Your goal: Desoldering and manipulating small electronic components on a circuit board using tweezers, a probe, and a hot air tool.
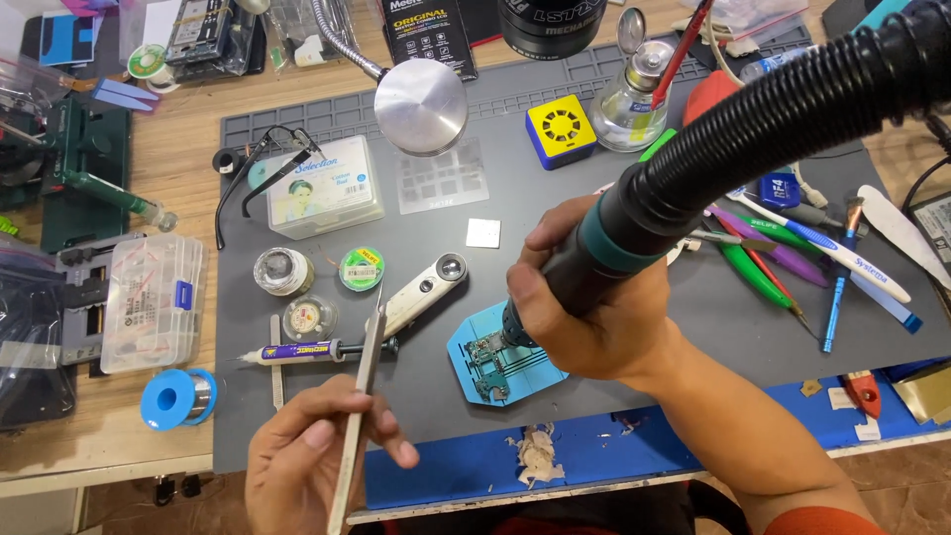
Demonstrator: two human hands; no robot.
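Grey work mat (pixel 693 327) spread across the wooden bench, near edge running close to the body.

Black ribbed hose (pixel 792 109) entering from the far right corner, ending in a hot-air handpiece (pixel 594 243) with a teal collar.

Right hand (pixel 584 317) wrapped tight around the handpiece, fingers clamped on the barrel, nozzle pointed down at the blue holder (pixel 500 357) near the mat's near edge.

Small circuit board (pixel 485 357) seated in that holder, directly under the nozzle; contact between nozzle and board not discernible.

Left hand (pixel 317 456) at the near left of the mat, thumb and fingers pinched shut on metal tweezers (pixel 362 396), tips raised and aimed away from the body, well apart from the board.

Clear parts box (pixel 154 302) off the mat's left edge, on bare wood.

Cotton-bud box (pixel 322 183) at the far left of the mat.

Yellow square block (pixel 561 129) near the far edge.

Syringe of paste (pixel 297 352) lying just left of the tweezers.

Blue solder spool (pixel 176 398) beside the mat's near left corner.

Green tape roll (pixel 362 268) and a grey round tin (pixel 283 270) side by side, left of centre.
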